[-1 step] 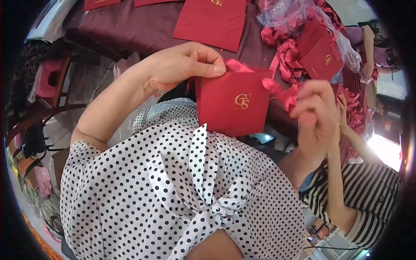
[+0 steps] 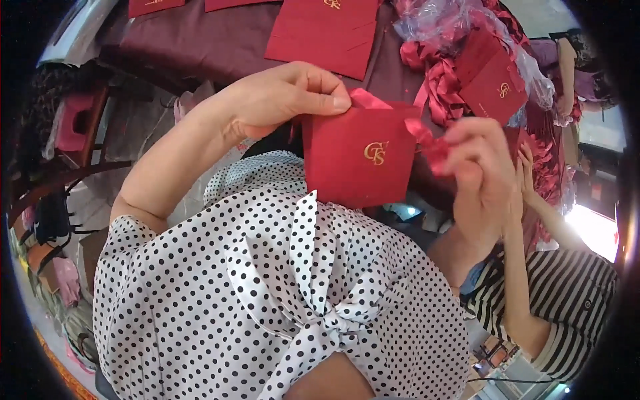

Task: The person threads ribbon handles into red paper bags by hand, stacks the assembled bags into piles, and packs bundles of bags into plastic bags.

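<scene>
Beside the red bag (image 2: 353,160), the right hand (image 2: 481,170) has edged slightly leftward.

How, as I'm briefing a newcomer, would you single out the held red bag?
Find the dotted white blouse. Above its bow, the left hand pinches the red bag at its top edge. Unlike the other bags on the maroon cloth, it's held up.
</scene>
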`<control>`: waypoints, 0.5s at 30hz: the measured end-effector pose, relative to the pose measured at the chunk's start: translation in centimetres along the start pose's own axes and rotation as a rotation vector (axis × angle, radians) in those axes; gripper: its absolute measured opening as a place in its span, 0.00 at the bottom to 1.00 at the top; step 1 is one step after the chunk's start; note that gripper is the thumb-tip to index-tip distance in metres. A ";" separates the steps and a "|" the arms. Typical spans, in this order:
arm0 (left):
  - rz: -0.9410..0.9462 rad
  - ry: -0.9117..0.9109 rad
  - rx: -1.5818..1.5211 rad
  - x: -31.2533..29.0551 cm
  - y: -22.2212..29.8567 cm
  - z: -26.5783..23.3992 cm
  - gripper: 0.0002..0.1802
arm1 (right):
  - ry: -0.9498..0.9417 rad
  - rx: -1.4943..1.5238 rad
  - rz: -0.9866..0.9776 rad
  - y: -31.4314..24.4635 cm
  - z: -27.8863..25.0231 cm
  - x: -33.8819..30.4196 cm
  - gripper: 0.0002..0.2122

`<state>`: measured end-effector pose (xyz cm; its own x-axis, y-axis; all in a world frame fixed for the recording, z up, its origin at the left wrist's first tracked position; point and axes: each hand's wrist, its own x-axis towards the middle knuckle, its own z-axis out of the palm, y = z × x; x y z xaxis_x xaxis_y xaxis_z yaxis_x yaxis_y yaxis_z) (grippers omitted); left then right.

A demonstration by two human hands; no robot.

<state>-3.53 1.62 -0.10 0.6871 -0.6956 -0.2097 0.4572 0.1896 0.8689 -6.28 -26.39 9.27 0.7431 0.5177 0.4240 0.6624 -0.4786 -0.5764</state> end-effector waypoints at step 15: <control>0.106 0.064 0.075 2.1 1.6 0.6 0.10 | -0.091 0.536 0.345 1.7 4.9 3.5 0.03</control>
<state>-1.69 0.05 1.14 0.7650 -0.6283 -0.1415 0.3383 0.2051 0.9184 -3.04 -21.95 6.33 0.8783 0.4666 0.1047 0.2296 -0.2194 -0.9482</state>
